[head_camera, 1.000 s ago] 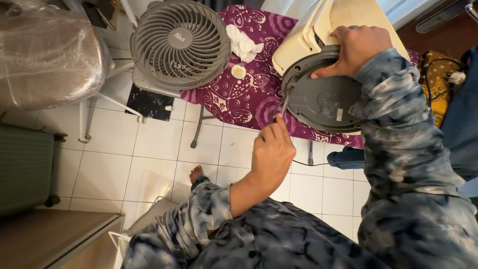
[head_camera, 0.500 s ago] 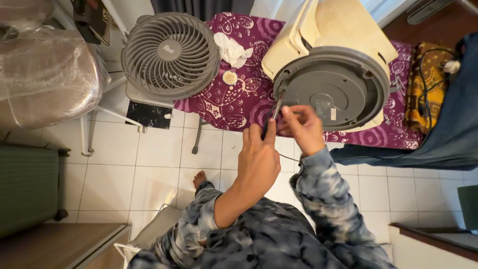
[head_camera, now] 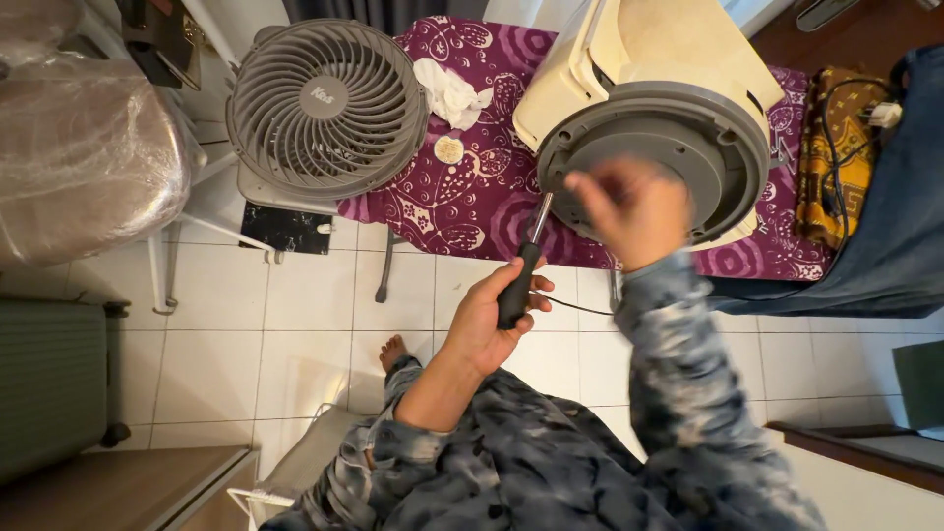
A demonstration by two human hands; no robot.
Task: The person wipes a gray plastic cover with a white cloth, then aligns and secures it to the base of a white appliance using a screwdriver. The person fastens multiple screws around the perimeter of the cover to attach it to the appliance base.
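My left hand grips the black handle of a screwdriver. Its metal shaft points up at the lower left rim of a round grey base. That base belongs to a cream appliance lying tilted on a table under a purple patterned cloth. Blurred with motion, my right hand hovers in front of the grey base, and its fingers cannot be made out. A thin black wire runs under my hands.
A grey fan grille leans at the table's left end. Crumpled white tissue and a small round piece lie on the cloth. A plastic-wrapped bundle and a green case sit left; a yellow patterned bag and blue fabric lie right.
My right hand left the screwdriver tip and rose in front of the grey base. My left hand dropped a little and now holds the screwdriver by its handle alone.
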